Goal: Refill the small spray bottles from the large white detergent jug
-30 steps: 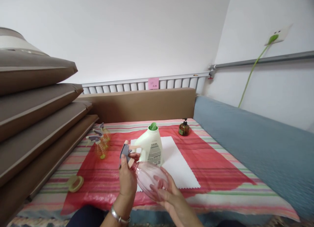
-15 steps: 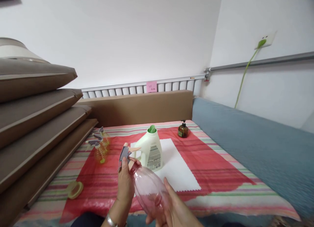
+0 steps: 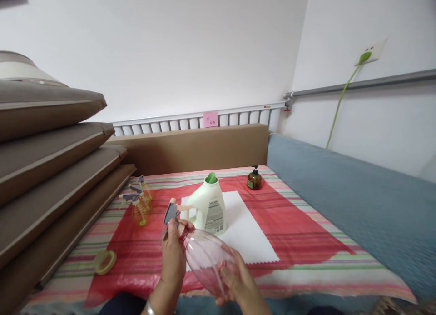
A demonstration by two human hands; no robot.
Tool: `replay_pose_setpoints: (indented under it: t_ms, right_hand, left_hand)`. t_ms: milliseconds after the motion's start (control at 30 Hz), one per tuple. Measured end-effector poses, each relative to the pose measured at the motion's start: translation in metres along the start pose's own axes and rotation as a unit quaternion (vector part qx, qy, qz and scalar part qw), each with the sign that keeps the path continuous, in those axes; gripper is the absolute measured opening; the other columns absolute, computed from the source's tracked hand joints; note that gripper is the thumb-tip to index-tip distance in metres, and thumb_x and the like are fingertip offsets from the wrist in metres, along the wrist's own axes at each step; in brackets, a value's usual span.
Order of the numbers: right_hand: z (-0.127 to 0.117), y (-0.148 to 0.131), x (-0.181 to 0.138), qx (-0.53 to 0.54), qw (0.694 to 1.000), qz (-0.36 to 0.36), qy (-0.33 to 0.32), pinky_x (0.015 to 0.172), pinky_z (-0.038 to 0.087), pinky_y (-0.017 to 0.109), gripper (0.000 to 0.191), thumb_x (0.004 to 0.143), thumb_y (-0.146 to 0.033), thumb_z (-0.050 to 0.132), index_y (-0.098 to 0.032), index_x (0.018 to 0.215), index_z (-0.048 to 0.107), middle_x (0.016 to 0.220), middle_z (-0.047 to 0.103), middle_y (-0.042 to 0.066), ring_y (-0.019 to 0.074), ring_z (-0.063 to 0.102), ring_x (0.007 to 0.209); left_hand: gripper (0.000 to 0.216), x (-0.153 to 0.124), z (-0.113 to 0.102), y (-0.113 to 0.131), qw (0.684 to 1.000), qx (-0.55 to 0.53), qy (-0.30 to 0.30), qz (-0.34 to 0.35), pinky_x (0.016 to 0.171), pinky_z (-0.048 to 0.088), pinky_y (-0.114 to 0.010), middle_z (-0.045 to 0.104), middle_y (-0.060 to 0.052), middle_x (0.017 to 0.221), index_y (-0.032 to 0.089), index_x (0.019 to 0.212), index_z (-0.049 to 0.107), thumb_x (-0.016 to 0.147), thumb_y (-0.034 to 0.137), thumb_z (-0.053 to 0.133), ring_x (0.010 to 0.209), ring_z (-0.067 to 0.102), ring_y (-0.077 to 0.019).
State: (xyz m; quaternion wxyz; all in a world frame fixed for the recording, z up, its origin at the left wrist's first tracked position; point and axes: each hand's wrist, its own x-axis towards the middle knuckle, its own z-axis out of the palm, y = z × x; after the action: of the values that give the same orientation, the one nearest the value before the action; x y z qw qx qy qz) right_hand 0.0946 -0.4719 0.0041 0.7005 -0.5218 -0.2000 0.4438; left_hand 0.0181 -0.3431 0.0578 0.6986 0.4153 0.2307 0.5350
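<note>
I hold a clear pink spray bottle point(image 3: 204, 256) tilted over the near edge of the red sheet point(image 3: 289, 233). My left hand point(image 3: 173, 256) is closed round its neck, just under the grey and peach trigger head point(image 3: 171, 211). My right hand point(image 3: 236, 278) cups the bottle's lower body, fingers curled on it. Just behind stands a pale green detergent jug point(image 3: 208, 207) with a green spout, on a white cloth point(image 3: 245, 233).
Two yellow spray bottles point(image 3: 139, 201) lie at the left of the striped cover point(image 3: 306, 278). A yellow-green ring-shaped part point(image 3: 105, 262) lies nearer. A small brown pump bottle point(image 3: 254, 180) stands at the back. Stacked brown cushions point(image 3: 51, 169) rise on the left, a blue mattress point(image 3: 357, 201) on the right.
The pink bottle has been turned a little between my hands. My right hand's fingers shifted from stretched along the body to curled under it. The view has tilted slightly.
</note>
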Motion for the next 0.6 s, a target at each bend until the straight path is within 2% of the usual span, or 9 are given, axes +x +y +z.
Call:
replay_pose_setpoints:
  t_ms: [100,233,367,467,600]
  right_hand:
    - [0.001,-0.003,-0.005,0.078,0.989,0.107,-0.064,0.038,0.044,0.023,0.084,0.059,-0.075,0.055,-0.020,0.119,0.033,0.068,0.062,0.000,0.0162,0.061,0.044]
    - [-0.001,-0.008,-0.007,0.183,0.940,0.235,-0.168,0.041,0.042,0.017,0.072,0.073,-0.076,0.030,-0.014,0.104,0.048,0.063,0.066,0.006,0.0132,0.061,0.044]
    - [-0.006,-0.010,-0.003,0.205,0.908,0.283,-0.231,0.042,0.040,0.016,0.074,0.074,-0.077,0.022,-0.014,0.091,0.056,0.065,0.069,0.012,0.0141,0.062,0.047]
    - [-0.008,-0.011,0.000,0.209,0.896,0.307,-0.244,0.041,0.039,0.016,0.075,0.073,-0.078,0.021,-0.014,0.086,0.057,0.068,0.070,0.015,0.0153,0.063,0.048]
    - [-0.006,-0.011,0.001,0.212,0.896,0.308,-0.240,0.041,0.041,0.017,0.075,0.075,-0.077,0.018,-0.014,0.091,0.055,0.070,0.070,0.016,0.0153,0.063,0.047]
  left_hand:
    - [0.039,-0.001,0.002,0.002,0.999,-0.001,-0.036,-0.024,0.068,0.044,-0.024,0.062,-0.002,0.064,0.016,0.069,0.057,0.077,0.054,0.052,0.065,0.059,-0.0137]
    - [0.042,0.000,0.005,0.006,0.997,-0.020,-0.057,-0.049,0.069,0.044,-0.027,0.063,-0.002,0.062,0.016,0.069,0.057,0.076,0.057,0.051,0.065,0.061,-0.0158]
    - [0.042,0.002,0.002,0.006,0.994,-0.006,-0.075,-0.079,0.065,0.043,-0.026,0.064,-0.003,0.064,0.016,0.068,0.057,0.076,0.057,0.051,0.065,0.061,-0.0164]
    - [0.042,0.006,-0.003,0.005,0.991,0.004,-0.090,-0.096,0.063,0.042,-0.025,0.064,-0.004,0.066,0.016,0.068,0.057,0.077,0.056,0.050,0.064,0.061,-0.0161]
    - [0.041,0.011,-0.003,0.007,0.987,-0.026,-0.112,-0.111,0.065,0.044,-0.026,0.064,-0.004,0.068,0.015,0.067,0.058,0.075,0.056,0.055,0.067,0.060,-0.0161]
